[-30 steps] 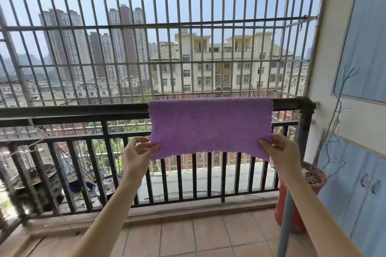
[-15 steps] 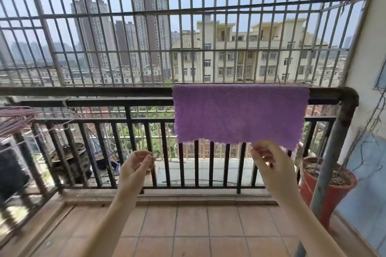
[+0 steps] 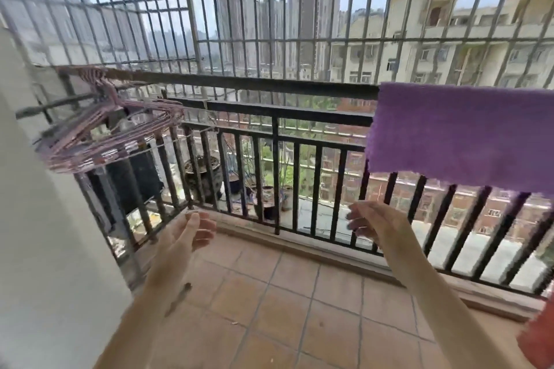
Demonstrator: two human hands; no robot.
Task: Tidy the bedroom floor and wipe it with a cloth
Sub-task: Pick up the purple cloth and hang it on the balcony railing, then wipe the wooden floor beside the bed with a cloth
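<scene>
Since both released, cloth [image 3: 461, 135] alone on railing [image 3: 269, 88].

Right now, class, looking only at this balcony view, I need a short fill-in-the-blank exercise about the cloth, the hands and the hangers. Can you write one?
1. The purple cloth hangs over the balcony ____.
2. The left hand and right hand both hold ____.
3. The pink hangers hang to the ____ of the cloth.
4. The floor is covered in orange-brown ____.

Missing words: railing; nothing; left; tiles
</scene>
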